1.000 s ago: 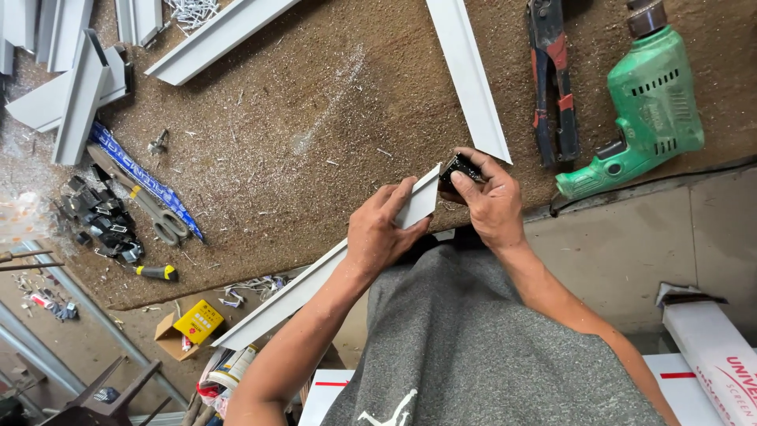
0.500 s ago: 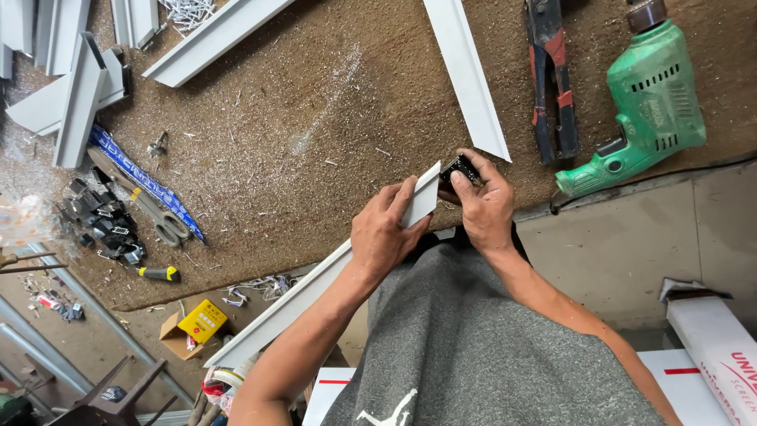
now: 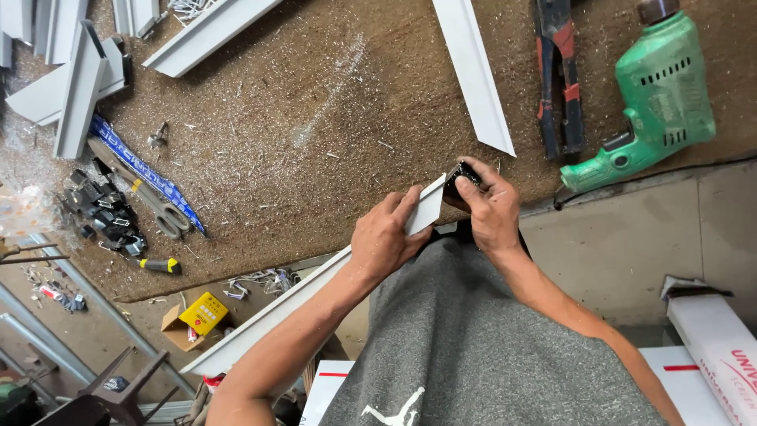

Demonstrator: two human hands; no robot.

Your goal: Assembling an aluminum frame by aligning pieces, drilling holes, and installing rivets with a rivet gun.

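- Here, in the head view, the left hand sits at the centre of the frame, its fingers wrapped around the mitred end of a long white profile, grasping it firmly.
- The profile runs from that hand down to the lower left of the frame, slanting across the edge of the workbench, with its cut tip pointing up and to the right.
- The right hand, just right of centre, is clenched around a small black corner piece, pressing it against the tip of the profile; the two things touch there.
- Both forearms rise from the bottom of the frame over a grey shirt.
- A second white profile lies on the bench at the upper centre, its slanted end just above the right hand.
- To the right of it lies a red and black hand tool, and beside that, at the upper right, a green electric drill on its side.
- At the upper left, several short white offcuts are stacked, with another long strip near the top edge.
- At the left edge, a heap of black corner pieces lies next to a blue strip and a pair of scissors.
- A yellow-handled screwdriver lies just below that heap.
- On the floor at the lower left, a yellow box rests inside an open carton.
- Metal swarf is scattered across the brown bench top.
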